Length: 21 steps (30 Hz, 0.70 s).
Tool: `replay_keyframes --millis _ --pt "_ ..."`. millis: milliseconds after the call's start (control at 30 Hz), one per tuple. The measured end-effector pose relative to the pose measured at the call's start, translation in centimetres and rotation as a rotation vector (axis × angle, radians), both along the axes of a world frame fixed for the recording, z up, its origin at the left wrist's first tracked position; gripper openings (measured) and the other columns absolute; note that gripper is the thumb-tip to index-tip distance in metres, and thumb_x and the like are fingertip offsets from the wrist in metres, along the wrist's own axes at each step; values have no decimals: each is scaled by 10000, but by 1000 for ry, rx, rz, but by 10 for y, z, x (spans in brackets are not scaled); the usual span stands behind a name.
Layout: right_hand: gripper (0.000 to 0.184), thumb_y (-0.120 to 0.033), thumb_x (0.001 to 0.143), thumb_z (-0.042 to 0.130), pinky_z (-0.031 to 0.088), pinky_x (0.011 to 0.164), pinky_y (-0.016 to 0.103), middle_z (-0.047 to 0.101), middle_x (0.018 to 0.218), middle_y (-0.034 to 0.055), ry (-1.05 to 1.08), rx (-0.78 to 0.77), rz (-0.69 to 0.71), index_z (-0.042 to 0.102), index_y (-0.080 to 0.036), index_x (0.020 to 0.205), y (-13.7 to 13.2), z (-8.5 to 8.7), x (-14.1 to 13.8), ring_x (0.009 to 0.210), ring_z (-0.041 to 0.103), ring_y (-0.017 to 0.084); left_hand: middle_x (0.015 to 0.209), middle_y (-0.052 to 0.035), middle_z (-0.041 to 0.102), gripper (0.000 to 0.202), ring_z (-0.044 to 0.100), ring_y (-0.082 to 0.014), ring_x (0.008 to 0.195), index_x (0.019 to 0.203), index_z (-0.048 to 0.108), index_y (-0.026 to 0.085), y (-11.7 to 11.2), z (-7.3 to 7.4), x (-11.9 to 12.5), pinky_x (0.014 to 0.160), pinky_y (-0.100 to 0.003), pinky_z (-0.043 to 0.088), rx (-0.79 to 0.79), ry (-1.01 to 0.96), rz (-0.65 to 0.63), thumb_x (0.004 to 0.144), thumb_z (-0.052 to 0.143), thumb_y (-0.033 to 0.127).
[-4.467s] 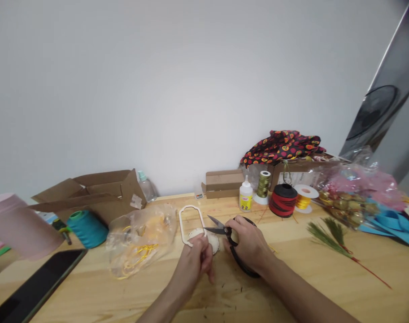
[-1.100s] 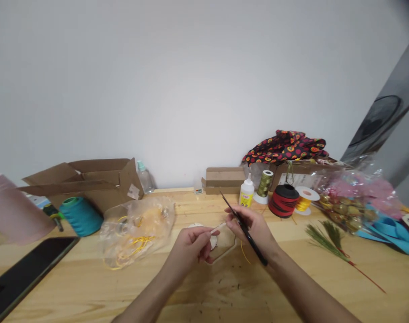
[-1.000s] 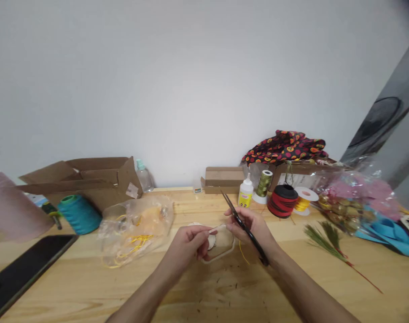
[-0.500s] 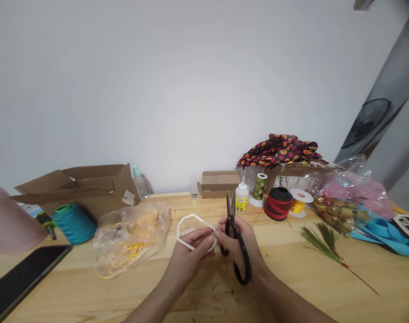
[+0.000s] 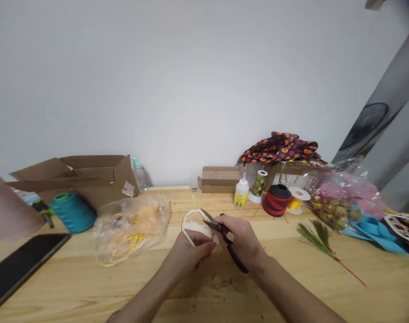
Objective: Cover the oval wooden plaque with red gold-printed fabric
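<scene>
Near the middle of the table, my left hand (image 5: 195, 251) pinches a thin white ring-like outline piece (image 5: 186, 219), with a pale flat part inside the loop. My right hand (image 5: 240, 235) grips black-handled scissors (image 5: 236, 256), fingers wrapped round the handles. The scissor blades are parted and point left, reaching the right upper side of the white piece. Whether the blades touch it I cannot tell. The fingertips of my left hand are partly hidden behind the thumb.
Behind my hands stand a glue bottle (image 5: 241, 194), a red and black cord spool (image 5: 277, 200) and a small cardboard box (image 5: 219, 183). A plastic bag (image 5: 132, 226), a teal thread cone (image 5: 72, 214) and a phone (image 5: 21, 269) lie left. Green sprigs (image 5: 314, 240) lie right.
The scissors have swung from pointing up to pointing left, with the blades opened toward the white piece. My left hand has turned the piece, showing its pale flat part.
</scene>
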State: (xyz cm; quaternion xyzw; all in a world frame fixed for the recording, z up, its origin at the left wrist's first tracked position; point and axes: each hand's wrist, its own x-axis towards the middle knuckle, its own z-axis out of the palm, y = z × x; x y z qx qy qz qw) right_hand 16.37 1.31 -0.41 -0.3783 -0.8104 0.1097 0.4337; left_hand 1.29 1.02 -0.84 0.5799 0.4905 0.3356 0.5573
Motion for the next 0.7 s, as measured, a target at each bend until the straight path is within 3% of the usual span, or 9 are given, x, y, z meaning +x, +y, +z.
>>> replay_keyframes --millis 133,233,400,700 --pt "282 -24 599 441 336 488 198 523 590 -23 -80 56 -52 563 -189 792 1 1 4 529 470 111 311 77 383 247 266 -30 253 391 499 144 -3 0 -1 276 -178 163 -57 -16 -26 605 585 231" --pt "189 -69 656 459 359 508 206 509 608 -22 147 -53 -161 525 -190 785 5 -2 6 531 466 111 286 73 375 245 272 -32 249 373 490 143 -4 2 -1 273 -175 175 -101 -36 -63 587 587 213" --pt "145 -154 680 515 371 478 195 488 580 -42 445 -416 19 483 -178 820 9 -11 0 509 465 97 341 55 449 194 310 -34 259 431 537 134 0 2 -4 269 -166 224 -106 -68 -80 582 593 242" --pt "126 -182 724 506 326 443 185 450 572 -60 423 -497 67 479 -178 847 3 -10 -4 473 409 75 314 61 420 230 297 -34 253 396 515 143 0 1 -3 267 -165 219 -84 -48 -70 601 573 230"
